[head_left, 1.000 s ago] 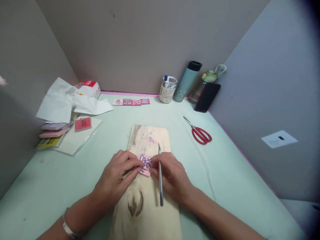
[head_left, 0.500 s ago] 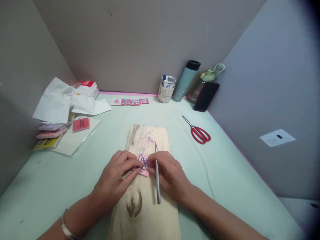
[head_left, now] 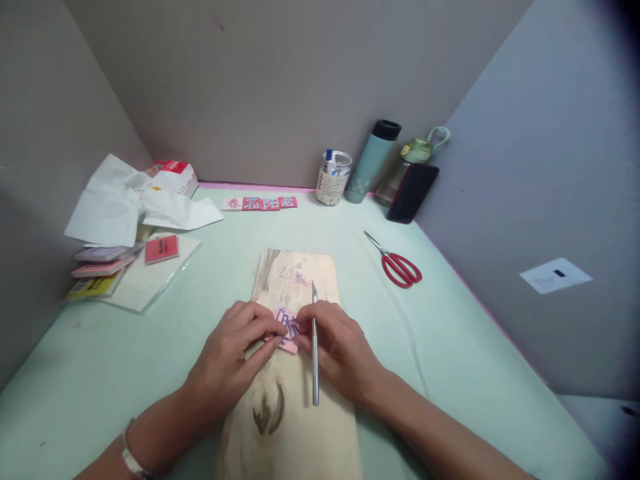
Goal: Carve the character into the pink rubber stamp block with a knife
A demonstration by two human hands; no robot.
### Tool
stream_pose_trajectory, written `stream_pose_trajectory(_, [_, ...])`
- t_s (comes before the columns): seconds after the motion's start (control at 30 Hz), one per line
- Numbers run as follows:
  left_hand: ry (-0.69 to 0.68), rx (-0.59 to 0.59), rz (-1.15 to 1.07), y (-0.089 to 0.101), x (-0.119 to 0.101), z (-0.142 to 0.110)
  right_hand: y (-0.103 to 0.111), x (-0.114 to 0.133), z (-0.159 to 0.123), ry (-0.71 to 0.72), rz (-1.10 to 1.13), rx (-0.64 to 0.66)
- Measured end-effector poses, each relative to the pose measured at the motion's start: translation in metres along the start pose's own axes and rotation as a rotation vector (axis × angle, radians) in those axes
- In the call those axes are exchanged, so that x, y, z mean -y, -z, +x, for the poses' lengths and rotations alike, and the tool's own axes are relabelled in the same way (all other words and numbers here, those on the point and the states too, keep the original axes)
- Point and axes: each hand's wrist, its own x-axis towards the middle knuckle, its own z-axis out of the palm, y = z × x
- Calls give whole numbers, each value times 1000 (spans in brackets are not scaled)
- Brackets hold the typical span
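A small pink rubber block (head_left: 287, 327) with purple line markings lies over a wooden board (head_left: 315, 440). My left hand (head_left: 230, 357) grips its left side, the thumb and fingers pressed on it. From the right, the fingertips of my right hand (head_left: 347, 350) touch the block's edge. That hand also keeps a silver craft knife (head_left: 315, 373) tucked among its fingers, blade pointing away from me and off the block. Small pink and purple shavings (head_left: 300, 277) are scattered on the board beyond the block.
Red-handled scissors (head_left: 397, 263) lie right of the board. Carved tiles (head_left: 260, 203) line the back, near a jar (head_left: 333, 180), a tumbler (head_left: 373, 163), a bottle (head_left: 417, 150) and a phone (head_left: 414, 193). Papers (head_left: 107, 207) and packs (head_left: 100, 267) pile up at left.
The knife has shifted very slightly in my right hand, its blade tip a little to the right. Both hands stay at the block.
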Motion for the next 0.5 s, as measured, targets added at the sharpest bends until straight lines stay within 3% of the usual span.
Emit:
stream_pose_trajectory(0.3, [-29,11,17,1,-1,1,1,2,0,-14,12,4])
stream_pose_trajectory(0.5, [-146,-6,83,-2,-3,1,-1,2,0,-20,14,2])
